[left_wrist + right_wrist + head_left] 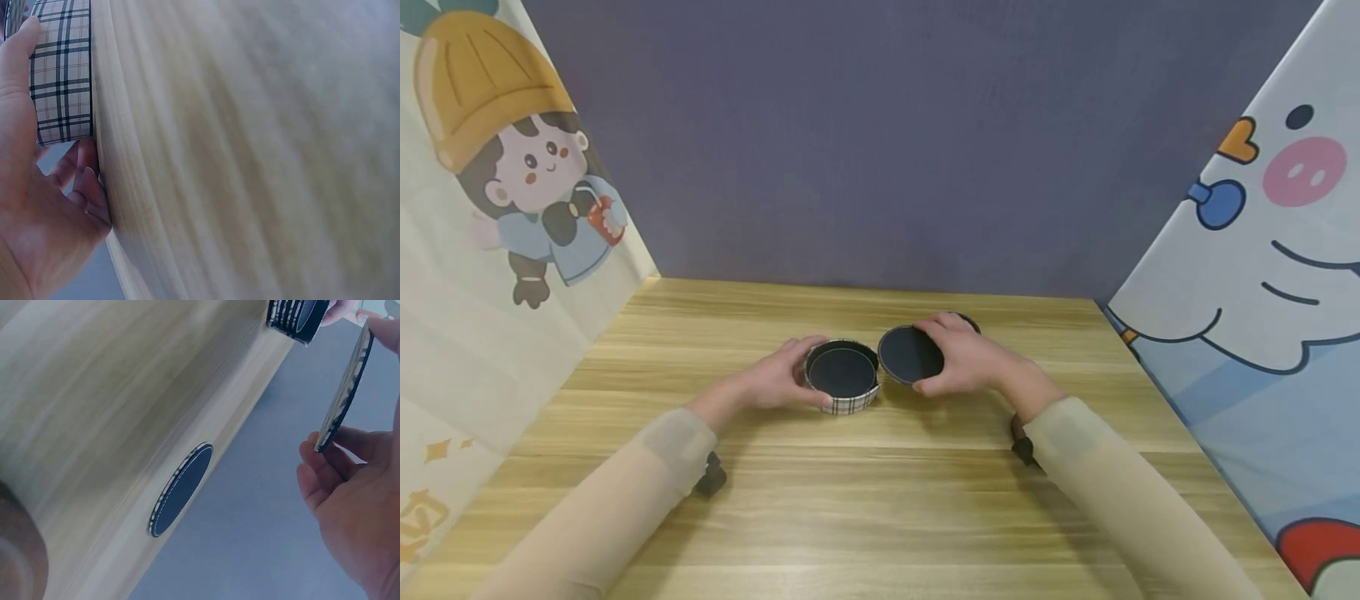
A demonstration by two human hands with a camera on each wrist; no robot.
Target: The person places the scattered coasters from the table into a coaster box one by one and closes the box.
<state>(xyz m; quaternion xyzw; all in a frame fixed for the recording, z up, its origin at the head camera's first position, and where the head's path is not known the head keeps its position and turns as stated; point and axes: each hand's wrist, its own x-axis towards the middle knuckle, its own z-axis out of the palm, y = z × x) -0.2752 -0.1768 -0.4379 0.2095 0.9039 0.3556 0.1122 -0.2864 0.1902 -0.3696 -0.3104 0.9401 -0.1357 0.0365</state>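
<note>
A round coaster holder (856, 405) with a plaid outer wall and a black inside stands on the table. My left hand (778, 375) grips it from the left, the thumb along the near side of the plaid wall (62, 75). Just to its right, my right hand (967, 358) pinches a round black coaster (904, 353) by the edge, raised above the table and slightly tilted. In the right wrist view this coaster (345, 390) is seen nearly edge-on, with a patterned underside. A second coaster (183, 490) lies flat on the table, mostly hidden behind my right hand in the head view.
The wood-grain table (850, 517) ends at a dark grey-blue panel (880, 150) behind. Cartoon-printed cloths hang along both sides, a child figure (550, 183) on the left and a white character (1300, 275) on the right. Dark straps (1024, 442) show beneath the wrists.
</note>
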